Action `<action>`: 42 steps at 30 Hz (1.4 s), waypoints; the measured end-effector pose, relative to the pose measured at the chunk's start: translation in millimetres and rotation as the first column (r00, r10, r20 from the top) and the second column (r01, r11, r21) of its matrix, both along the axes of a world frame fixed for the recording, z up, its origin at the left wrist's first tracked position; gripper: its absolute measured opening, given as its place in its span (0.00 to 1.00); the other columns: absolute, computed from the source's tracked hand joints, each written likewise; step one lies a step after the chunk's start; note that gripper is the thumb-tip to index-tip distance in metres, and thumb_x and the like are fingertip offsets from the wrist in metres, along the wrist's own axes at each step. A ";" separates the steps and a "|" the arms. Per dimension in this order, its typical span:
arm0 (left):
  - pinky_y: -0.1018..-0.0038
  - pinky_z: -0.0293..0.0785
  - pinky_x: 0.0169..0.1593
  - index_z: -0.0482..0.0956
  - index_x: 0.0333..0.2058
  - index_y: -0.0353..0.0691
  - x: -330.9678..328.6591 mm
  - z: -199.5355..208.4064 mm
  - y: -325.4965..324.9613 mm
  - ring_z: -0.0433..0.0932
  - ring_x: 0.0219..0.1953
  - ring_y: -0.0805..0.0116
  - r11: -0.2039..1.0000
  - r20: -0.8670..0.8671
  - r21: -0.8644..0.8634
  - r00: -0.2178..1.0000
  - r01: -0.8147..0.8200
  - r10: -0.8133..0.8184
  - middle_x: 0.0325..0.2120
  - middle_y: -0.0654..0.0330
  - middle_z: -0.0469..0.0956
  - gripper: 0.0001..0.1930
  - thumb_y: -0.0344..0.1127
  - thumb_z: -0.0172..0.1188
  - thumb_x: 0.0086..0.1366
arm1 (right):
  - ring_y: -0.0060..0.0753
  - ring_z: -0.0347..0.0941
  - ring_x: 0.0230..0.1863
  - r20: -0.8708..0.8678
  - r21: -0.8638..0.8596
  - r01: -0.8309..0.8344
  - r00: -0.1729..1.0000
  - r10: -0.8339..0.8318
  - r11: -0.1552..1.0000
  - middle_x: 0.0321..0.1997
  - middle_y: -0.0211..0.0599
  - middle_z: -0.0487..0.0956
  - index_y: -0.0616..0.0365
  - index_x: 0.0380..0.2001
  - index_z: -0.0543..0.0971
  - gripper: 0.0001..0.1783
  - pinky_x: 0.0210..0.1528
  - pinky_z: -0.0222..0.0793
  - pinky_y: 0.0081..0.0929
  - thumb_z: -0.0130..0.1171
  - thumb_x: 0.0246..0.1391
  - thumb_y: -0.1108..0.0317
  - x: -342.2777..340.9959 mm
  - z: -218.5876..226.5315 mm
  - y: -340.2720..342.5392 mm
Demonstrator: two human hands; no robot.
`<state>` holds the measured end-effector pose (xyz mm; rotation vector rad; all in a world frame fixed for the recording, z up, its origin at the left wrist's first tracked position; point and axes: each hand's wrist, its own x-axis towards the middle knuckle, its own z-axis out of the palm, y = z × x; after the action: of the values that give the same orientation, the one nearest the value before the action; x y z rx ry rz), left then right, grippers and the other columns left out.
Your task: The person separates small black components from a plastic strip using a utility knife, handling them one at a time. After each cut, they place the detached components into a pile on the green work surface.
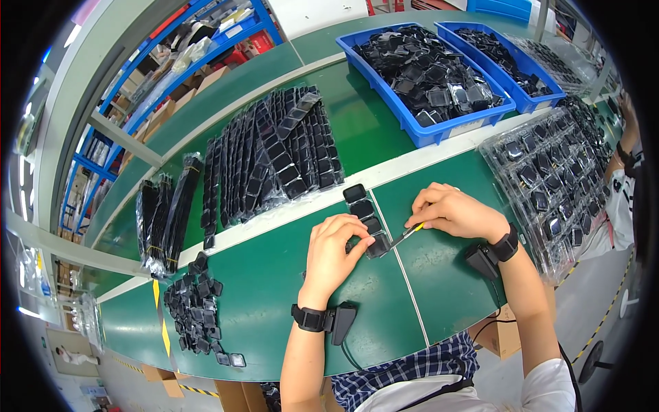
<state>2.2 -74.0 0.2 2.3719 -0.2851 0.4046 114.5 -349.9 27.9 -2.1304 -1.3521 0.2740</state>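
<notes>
A short strip of black square pieces (355, 195) lies on the green table in front of me. My left hand (334, 249) grips its near part, thumb and fingertips at the lower squares, some of which the fingers hide. To the right, my right hand (445, 211) pinches a slim metal-bladed tool with a yellow handle (414, 229). The tool's tip meets the edge of the nearest square; whether it is a knife or tweezers I cannot tell. Both wrists wear black straps with small black boxes.
Loose black squares (194, 309) are heaped at the left. Beyond lie many black strips (274, 151) and banded bundles (182, 213). Blue bins (430, 134) hold more squares at the back. Clear trays (542, 178) stand at the right, with another person's arm (626, 130) beyond.
</notes>
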 end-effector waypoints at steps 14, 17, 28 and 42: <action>0.62 0.76 0.55 0.83 0.30 0.37 -11.9 20.5 22.0 0.83 0.49 0.56 0.991 -0.028 -0.100 0.996 -0.087 0.085 0.38 0.57 0.85 0.06 0.28 0.73 0.57 | 0.38 0.73 0.48 -0.028 0.004 0.059 0.998 -0.059 0.998 0.44 0.29 0.80 0.47 0.45 0.88 0.15 0.58 0.68 0.34 0.67 0.55 0.73 5.3 2.3 -5.8; 0.61 0.74 0.58 0.83 0.31 0.39 -25.0 27.7 39.5 0.81 0.52 0.55 0.992 -0.149 -0.090 0.986 -0.088 0.074 0.42 0.57 0.85 0.09 0.30 0.75 0.55 | 0.39 0.73 0.49 0.003 0.034 0.101 0.995 -0.102 0.994 0.44 0.30 0.79 0.48 0.47 0.88 0.15 0.58 0.69 0.35 0.67 0.56 0.73 3.2 1.5 -2.5; 0.58 0.62 0.68 0.74 0.64 0.47 -24.5 24.5 1.1 0.74 0.63 0.58 0.981 -0.122 0.190 0.993 0.031 -0.007 0.62 0.57 0.77 0.42 0.44 0.80 0.49 | 0.38 0.72 0.51 0.169 0.067 0.169 0.969 -0.178 0.983 0.46 0.29 0.77 0.48 0.50 0.86 0.19 0.58 0.68 0.36 0.68 0.54 0.74 -11.1 -12.9 18.6; 0.66 0.66 0.56 0.86 0.35 0.45 -2.8 10.6 -1.3 0.79 0.49 0.64 0.996 -0.011 0.085 1.000 -0.026 0.027 0.44 0.68 0.86 0.09 0.38 0.75 0.58 | 0.33 0.71 0.50 0.209 0.042 0.076 0.974 -0.083 0.996 0.46 0.24 0.78 0.45 0.44 0.88 0.13 0.55 0.66 0.34 0.66 0.57 0.70 -16.0 -7.4 18.8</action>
<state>-0.6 -75.3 10.8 2.4624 -0.2702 0.3978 98.5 -331.1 20.6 -2.2286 -1.3727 -0.0082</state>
